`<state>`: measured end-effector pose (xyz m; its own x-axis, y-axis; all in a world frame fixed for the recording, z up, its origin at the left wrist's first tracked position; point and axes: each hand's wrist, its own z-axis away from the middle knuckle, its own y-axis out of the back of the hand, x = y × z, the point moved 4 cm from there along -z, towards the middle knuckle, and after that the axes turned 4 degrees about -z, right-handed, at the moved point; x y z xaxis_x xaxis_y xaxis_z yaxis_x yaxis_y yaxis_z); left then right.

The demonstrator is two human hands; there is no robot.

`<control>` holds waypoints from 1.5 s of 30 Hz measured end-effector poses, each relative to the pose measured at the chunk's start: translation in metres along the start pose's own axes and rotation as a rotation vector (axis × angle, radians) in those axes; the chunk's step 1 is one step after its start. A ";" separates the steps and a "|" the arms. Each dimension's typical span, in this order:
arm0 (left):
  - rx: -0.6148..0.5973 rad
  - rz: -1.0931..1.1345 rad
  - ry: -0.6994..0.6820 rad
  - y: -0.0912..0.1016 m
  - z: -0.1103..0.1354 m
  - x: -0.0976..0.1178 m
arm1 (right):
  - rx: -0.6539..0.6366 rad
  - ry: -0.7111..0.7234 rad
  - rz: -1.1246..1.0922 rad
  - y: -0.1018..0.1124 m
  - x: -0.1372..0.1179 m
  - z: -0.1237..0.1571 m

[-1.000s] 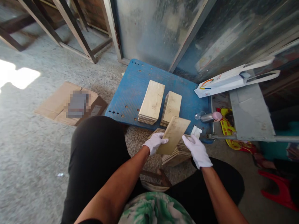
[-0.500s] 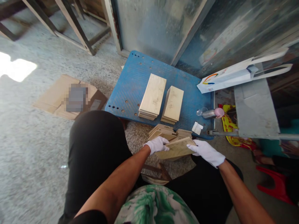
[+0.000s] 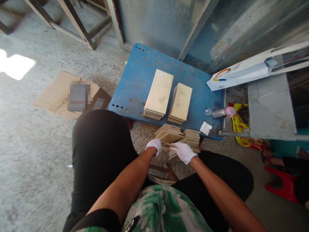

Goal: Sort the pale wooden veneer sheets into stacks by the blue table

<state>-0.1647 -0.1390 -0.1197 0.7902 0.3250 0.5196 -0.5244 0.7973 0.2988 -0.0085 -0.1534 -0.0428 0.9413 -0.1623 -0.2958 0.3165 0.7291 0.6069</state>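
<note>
My left hand (image 3: 154, 147), in a white glove, is closed on the left end of a thin wooden board (image 3: 167, 147). The fingers of my right hand (image 3: 184, 152), gloved too, are closed on its right end. The board shows as a narrow tilted strip between my hands. Just beyond it are a leaning pile of similar boards (image 3: 169, 132) and, to the right, a slanted stack of boards (image 3: 191, 139). Two neat stacks lie on the blue plastic surface (image 3: 135, 80): a larger stack (image 3: 159, 91) and a smaller stack (image 3: 180, 102).
A small white paper (image 3: 205, 128) and a bottle with a pink cap (image 3: 219, 112) lie at the right of the blue surface. A white paper bag (image 3: 241, 72) stands behind them. On the floor at left is a cardboard box (image 3: 55, 93). A red stool (image 3: 282, 185) is at far right.
My right hand has moved left, closer to my left hand. The board between them has turned from showing its broad face to nearly edge-on. More of the right slanted stack is uncovered.
</note>
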 end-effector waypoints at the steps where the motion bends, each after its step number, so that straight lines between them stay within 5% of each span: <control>1: 0.000 -0.017 0.016 -0.001 -0.001 0.000 | -0.002 -0.002 -0.001 -0.003 -0.001 -0.006; 12: 0.000 -0.027 0.065 -0.001 -0.005 0.003 | 0.031 -0.035 0.010 -0.017 0.014 -0.046; 20: 0.028 0.032 0.011 0.000 -0.004 0.009 | 0.205 -0.086 -0.005 -0.006 0.018 -0.034; 25: 0.005 -0.008 0.040 -0.002 -0.004 0.008 | 0.472 -0.050 -0.149 0.022 0.021 -0.017; 30: 0.000 -0.043 0.032 -0.002 -0.003 0.012 | 0.660 -0.218 -0.267 0.069 0.016 -0.023; 36: -0.033 -0.100 0.032 0.000 -0.001 0.016 | 0.610 -0.444 -0.199 0.107 -0.006 -0.055; 45: 0.004 0.038 -0.011 0.005 -0.002 0.022 | 0.529 -0.579 -0.228 0.117 -0.033 -0.097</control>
<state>-0.1494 -0.1272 -0.1088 0.7663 0.3490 0.5394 -0.5548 0.7828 0.2819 -0.0135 0.0021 -0.0338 0.7124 -0.6924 -0.1139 0.3847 0.2497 0.8886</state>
